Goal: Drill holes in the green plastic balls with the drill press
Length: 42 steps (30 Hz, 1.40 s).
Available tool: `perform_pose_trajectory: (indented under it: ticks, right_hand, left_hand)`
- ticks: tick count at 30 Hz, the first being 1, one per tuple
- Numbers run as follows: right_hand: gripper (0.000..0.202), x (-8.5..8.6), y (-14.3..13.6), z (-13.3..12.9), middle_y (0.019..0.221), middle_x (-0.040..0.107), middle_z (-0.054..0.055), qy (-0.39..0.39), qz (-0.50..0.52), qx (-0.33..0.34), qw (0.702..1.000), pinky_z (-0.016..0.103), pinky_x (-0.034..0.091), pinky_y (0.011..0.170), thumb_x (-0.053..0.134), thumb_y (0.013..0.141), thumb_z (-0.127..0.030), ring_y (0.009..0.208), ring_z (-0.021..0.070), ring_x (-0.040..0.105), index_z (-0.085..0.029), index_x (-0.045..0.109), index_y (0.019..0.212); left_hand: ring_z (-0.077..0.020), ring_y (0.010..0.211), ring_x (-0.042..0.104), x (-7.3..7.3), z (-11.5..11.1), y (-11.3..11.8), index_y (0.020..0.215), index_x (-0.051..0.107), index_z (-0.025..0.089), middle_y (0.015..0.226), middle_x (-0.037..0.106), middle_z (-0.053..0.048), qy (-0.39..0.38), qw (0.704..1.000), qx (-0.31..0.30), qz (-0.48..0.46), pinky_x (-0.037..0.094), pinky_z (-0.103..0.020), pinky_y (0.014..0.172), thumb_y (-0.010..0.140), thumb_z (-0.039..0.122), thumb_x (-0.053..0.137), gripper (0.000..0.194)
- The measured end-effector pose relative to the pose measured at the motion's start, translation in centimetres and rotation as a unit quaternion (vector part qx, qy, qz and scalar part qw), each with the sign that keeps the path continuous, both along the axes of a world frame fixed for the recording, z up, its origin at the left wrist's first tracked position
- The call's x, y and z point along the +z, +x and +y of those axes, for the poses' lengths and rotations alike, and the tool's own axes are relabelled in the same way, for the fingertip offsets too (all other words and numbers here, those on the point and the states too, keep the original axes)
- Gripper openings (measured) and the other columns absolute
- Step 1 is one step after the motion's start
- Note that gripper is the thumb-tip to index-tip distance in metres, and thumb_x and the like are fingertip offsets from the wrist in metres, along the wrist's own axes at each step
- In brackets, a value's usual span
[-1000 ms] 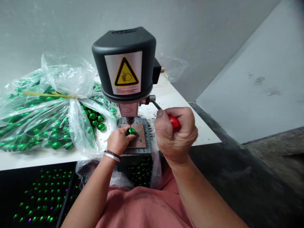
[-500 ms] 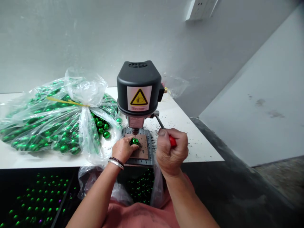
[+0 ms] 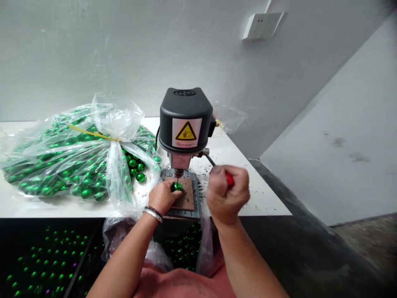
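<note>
A small green ball (image 3: 177, 186) sits on the brown plate (image 3: 185, 198) of a little bench drill (image 3: 185, 124), directly under the drill's spindle. The left hand (image 3: 163, 196) pinches this ball with its fingers closed on it; the fingers cover most of the ball, so only its shiny top is seen. The drill bit itself is too thin and too much in shadow to make out clearly.

The right hand (image 3: 227, 198) is a closed fist around the red handle (image 3: 230, 179) of the drill's lever; only a small red part shows beside the knuckles, and the hand is a little blurred.

The drill stands at the front edge of a white counter (image 3: 266, 198), with dark crumbs scattered around its base. To the left lies a big clear plastic bag (image 3: 71, 161) full of green balls, tied with a yellow band. Below the counter edge, another bag (image 3: 182, 248) with green balls is partly hidden by the arms, and a dark tray (image 3: 46, 260) of balls is cut off by the picture's corner. A white wall socket (image 3: 262, 25) sits high on the wall.
</note>
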State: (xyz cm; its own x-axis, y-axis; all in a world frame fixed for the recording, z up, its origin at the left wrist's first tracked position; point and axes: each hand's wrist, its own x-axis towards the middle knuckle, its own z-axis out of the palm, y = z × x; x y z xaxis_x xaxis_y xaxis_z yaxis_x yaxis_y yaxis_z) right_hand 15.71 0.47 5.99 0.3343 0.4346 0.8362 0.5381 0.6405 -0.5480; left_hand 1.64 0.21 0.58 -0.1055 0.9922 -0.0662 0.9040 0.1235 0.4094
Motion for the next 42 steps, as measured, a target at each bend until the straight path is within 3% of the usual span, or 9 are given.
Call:
perform_pose_trajectory:
  ticks: [5,10,13,17,20,24,27,33,42]
  right_hand:
    - [0.022,5.6,0.2,0.8,0.052,0.045,-0.006,-0.044,-0.036,-0.016,0.998,0.014,0.034,0.047,0.049,0.082,-0.033,0.046,0.0015,0.039,-0.016,0.049,0.067]
    - [0.024,5.9,0.2,0.8,0.053,0.044,-0.006,-0.069,-0.012,0.009,0.997,0.015,0.034,0.048,0.048,0.081,-0.036,0.047,0.0019,0.038,-0.016,0.048,0.067]
    - [0.023,5.7,0.1,0.6,0.054,0.044,-0.006,-0.074,0.005,0.020,0.997,0.016,0.034,0.048,0.049,0.081,-0.035,0.048,0.0020,0.037,-0.017,0.048,0.067]
    - [0.020,5.6,0.2,0.6,0.054,0.042,-0.006,-0.080,0.015,0.036,0.996,0.016,0.034,0.047,0.051,0.079,-0.033,0.048,0.0019,0.036,-0.017,0.047,0.067]
    - [0.020,5.5,0.3,0.5,0.053,0.040,-0.007,-0.081,0.018,0.044,0.996,0.015,0.032,0.046,0.053,0.078,-0.033,0.047,0.0015,0.034,-0.018,0.047,0.067]
    - [0.019,5.2,0.3,0.4,0.053,0.039,-0.007,-0.076,0.021,0.048,0.996,0.015,0.032,0.045,0.052,0.078,-0.031,0.047,0.0010,0.034,-0.018,0.046,0.067]
    - [0.017,5.1,0.2,0.3,0.054,0.040,-0.007,-0.067,0.013,0.039,0.997,0.014,0.032,0.046,0.052,0.079,-0.029,0.048,0.0006,0.034,-0.018,0.046,0.068]
    - [0.019,4.9,0.3,0.4,0.056,0.041,-0.008,-0.060,0.008,0.044,0.997,0.014,0.034,0.049,0.051,0.080,-0.033,0.050,-0.0003,0.037,-0.018,0.046,0.069]
    - [0.029,6.8,0.7,1.7,0.053,0.031,-0.007,-0.090,-0.031,0.035,0.995,0.017,0.033,0.053,0.046,0.082,-0.036,0.049,0.0013,0.030,-0.018,0.039,0.061]
  left_hand:
    - [-0.0204,0.079,0.062,0.2,-1.5,-0.8,0.099,0.066,0.019,0.087,0.069,-0.007,0.021,0.999,0.007,-0.048,0.042,-0.027,0.067,0.072,0.041,0.057,0.036]
    - [-0.0208,0.087,0.060,1.3,-4.5,-2.6,0.102,0.066,0.020,0.098,0.067,-0.006,-0.052,0.972,-0.122,-0.192,0.044,-0.028,0.076,0.061,0.047,0.068,0.049]
    - [-0.0225,0.090,0.060,1.3,-4.9,-2.9,0.104,0.063,0.016,0.099,0.066,-0.009,-0.047,0.951,-0.051,-0.301,0.046,-0.031,0.079,0.061,0.057,0.065,0.059]
    - [-0.0167,0.077,0.060,0.4,-4.1,-2.5,0.091,0.056,0.017,0.081,0.062,-0.006,-0.047,0.827,0.098,-0.552,0.050,-0.031,0.067,0.078,0.063,0.040,0.051]
    - [-0.0142,0.080,0.061,0.0,-3.6,-2.3,0.086,0.055,0.016,0.079,0.060,-0.004,-0.061,0.719,0.132,-0.679,0.051,-0.032,0.079,0.080,0.044,0.050,0.029]
    - [-0.0124,0.082,0.061,0.0,-3.8,-2.2,0.092,0.059,0.014,0.086,0.063,-0.004,-0.068,0.671,0.153,-0.722,0.048,-0.034,0.090,0.065,0.012,0.063,0.026]
    - [-0.0122,0.082,0.061,-0.5,-3.7,-2.2,0.096,0.060,0.013,0.090,0.064,-0.004,-0.039,0.704,0.145,-0.694,0.048,-0.033,0.089,0.064,0.016,0.067,0.033]
    - [-0.0169,0.084,0.062,-2.1,-2.3,-2.3,0.105,0.063,0.017,0.095,0.068,-0.004,0.049,0.907,0.094,-0.407,0.050,-0.031,0.080,0.069,0.038,0.064,0.042]
    - [-0.0175,0.083,0.064,-3.2,-0.7,-1.7,0.107,0.065,0.021,0.090,0.071,-0.003,0.056,0.946,0.085,-0.307,0.050,-0.029,0.077,0.073,0.035,0.060,0.037]
